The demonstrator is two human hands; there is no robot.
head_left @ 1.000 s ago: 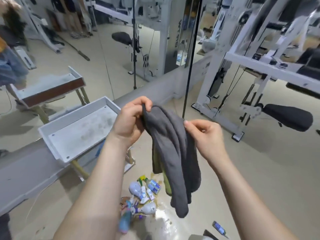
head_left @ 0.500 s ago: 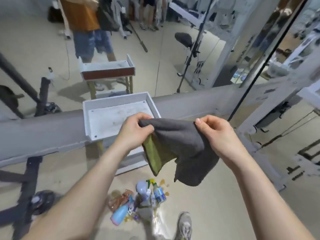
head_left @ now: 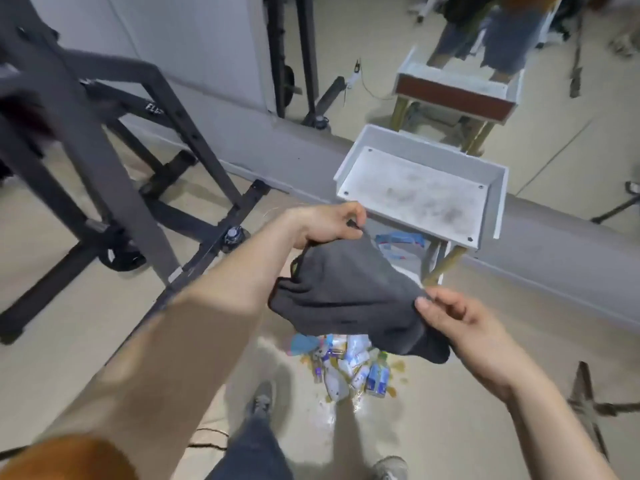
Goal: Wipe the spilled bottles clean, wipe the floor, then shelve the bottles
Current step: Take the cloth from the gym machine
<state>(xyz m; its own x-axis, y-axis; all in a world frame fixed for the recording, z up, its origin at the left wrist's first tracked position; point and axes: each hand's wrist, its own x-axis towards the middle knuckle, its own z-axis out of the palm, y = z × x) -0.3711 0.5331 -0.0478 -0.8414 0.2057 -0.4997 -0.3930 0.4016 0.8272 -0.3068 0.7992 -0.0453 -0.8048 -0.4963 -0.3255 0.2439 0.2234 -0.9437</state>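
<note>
A dark grey cloth (head_left: 349,292) hangs stretched between my two hands at chest height. My left hand (head_left: 325,225) pinches its upper left corner. Lower right, my right hand (head_left: 460,323) pinches the other end. Below the cloth, several small bottles (head_left: 346,362) lie in a heap on the floor, in a yellowish spill (head_left: 398,367). The cloth hides part of the heap. A white tray-like shelf (head_left: 415,192) on thin legs stands just beyond my hands, against the mirror wall.
A black gym frame (head_left: 104,161) fills the left side. A grey ledge (head_left: 554,244) runs along the mirror base. My feet (head_left: 259,400) stand just short of the spill. A dark stand leg (head_left: 588,403) crosses the floor at right.
My view has swung left and down. The cloth has gone from hanging folded to being spread between both hands, now lower and over the bottle heap.
</note>
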